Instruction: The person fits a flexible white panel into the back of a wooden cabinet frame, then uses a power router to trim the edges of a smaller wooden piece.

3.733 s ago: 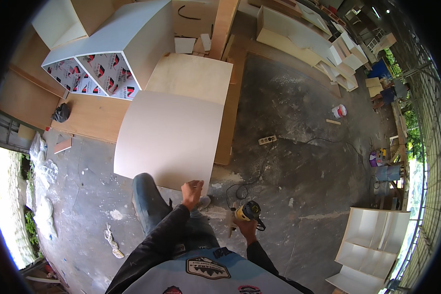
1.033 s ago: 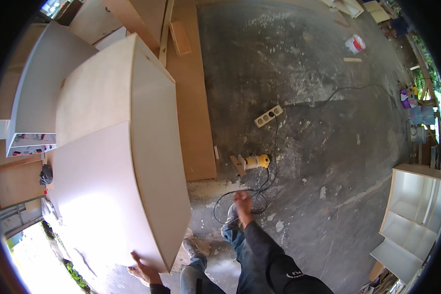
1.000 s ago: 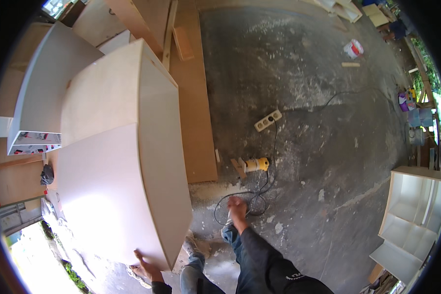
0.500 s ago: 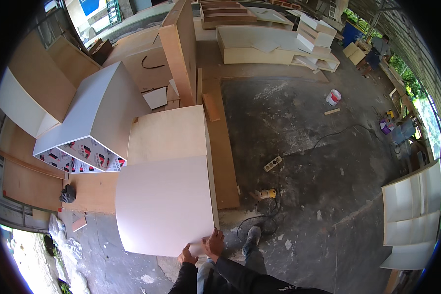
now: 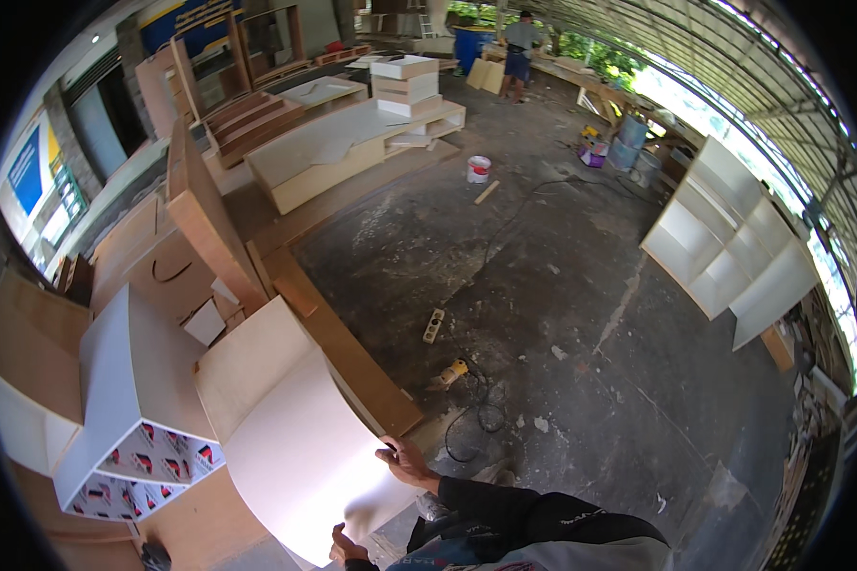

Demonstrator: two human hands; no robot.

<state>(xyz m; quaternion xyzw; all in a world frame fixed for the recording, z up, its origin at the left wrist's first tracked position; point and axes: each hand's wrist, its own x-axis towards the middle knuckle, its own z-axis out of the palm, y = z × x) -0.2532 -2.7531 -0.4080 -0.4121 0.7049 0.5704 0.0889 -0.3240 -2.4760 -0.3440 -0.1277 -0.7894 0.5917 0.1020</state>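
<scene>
A white sheet (image 5: 300, 433) lies over a pale wooden board or box top (image 5: 257, 347), whose far part shows bare beyond it. My right hand (image 5: 409, 463) grips the sheet's right edge, with the thumb on top and the other fingers partly hidden. At the near edge, low in the picture, my left hand (image 5: 348, 546) holds the sheet, its thumb raised along the rim. A bright sheen and the shadow of a hand fall on the white surface between them.
To the left stands a white cabinet carcass (image 5: 114, 381) with printed film inside. A yellow power tool (image 5: 450, 373) with a coiled cord and a power strip (image 5: 433, 325) lie on the concrete floor. A white shelf unit (image 5: 724, 238) stands right; a person (image 5: 519, 57) is far back.
My view has swung to the right. The hands have moved apart: the right one is farther up the sheet's right edge, the left one stays at the near edge.
</scene>
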